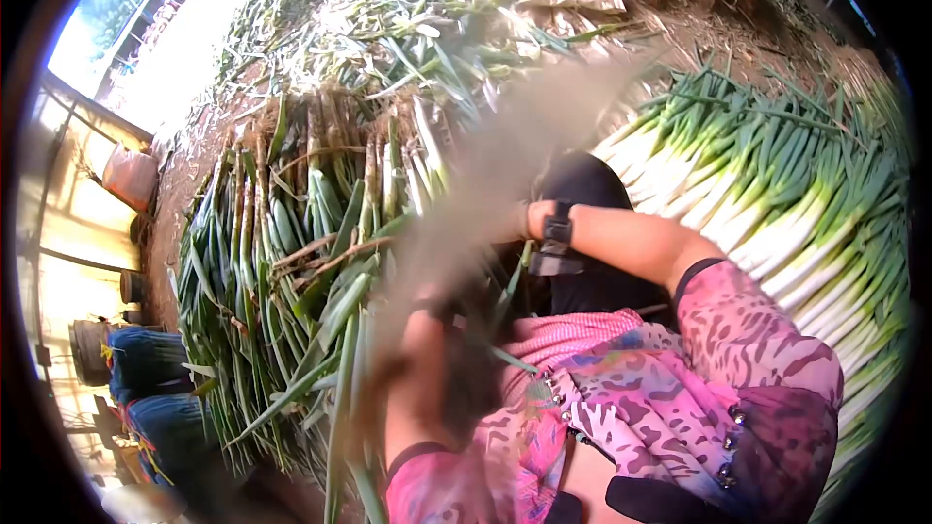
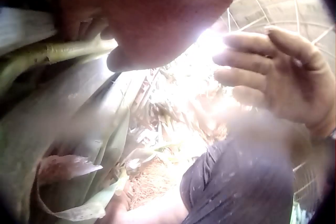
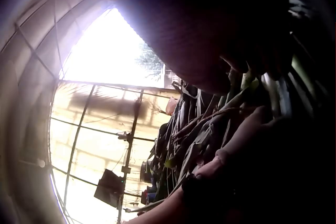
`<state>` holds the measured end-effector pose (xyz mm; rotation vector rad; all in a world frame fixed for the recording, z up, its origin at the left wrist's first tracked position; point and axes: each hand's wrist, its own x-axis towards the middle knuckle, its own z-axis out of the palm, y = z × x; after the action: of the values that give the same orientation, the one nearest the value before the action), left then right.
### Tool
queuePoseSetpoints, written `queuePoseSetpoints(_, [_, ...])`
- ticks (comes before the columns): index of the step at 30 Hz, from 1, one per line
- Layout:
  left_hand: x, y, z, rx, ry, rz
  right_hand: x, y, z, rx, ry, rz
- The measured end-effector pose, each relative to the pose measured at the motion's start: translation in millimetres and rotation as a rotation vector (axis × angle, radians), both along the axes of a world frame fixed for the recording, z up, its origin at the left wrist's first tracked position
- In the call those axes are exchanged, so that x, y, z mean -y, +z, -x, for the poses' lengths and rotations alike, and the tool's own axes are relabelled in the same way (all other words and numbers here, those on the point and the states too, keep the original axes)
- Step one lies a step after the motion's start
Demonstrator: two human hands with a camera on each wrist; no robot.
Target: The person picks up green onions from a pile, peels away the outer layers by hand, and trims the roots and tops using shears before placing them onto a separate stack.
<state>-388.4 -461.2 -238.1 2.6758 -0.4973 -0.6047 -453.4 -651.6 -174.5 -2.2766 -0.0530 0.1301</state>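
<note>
Beside the dense row of untrimmed leeks (image 1: pixel 335 194), both hands are partly veiled by a blurred streak in the head view. The left hand (image 2: pixel 152 19) fills the top of the left wrist view, its fingers curled round a pale green leek stalk (image 2: pixel 58 52). In the right wrist view the left hand (image 3: pixel 247 132) reaches among the leaves. My right hand (image 2: pixel 286 74) is raised, palm showing, fingers extended and holding nothing. It looms dark at the top of the right wrist view.
Cleaned leeks (image 1: pixel 777 204) with white stems lie in a long row on the right. Loose leaf trimmings (image 1: pixel 388 19) cover the ground beyond. Blue bundles (image 1: pixel 155 369) stand at the lower left beside a yellow wall (image 1: pixel 92 194). A dark-clothed knee (image 1: pixel 592 184) is between the rows.
</note>
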Motion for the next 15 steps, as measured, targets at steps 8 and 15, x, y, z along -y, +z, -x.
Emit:
queuePoseSetpoints(8, [-24,-117,-54,0.156,-0.441,0.205,-8,-143,-58,-0.141,-0.536,-0.384])
queuePoseSetpoints(15, [-15,-31,-48,0.029,-0.351,0.328,-4,-93,-64,-0.207,-0.296,-0.828])
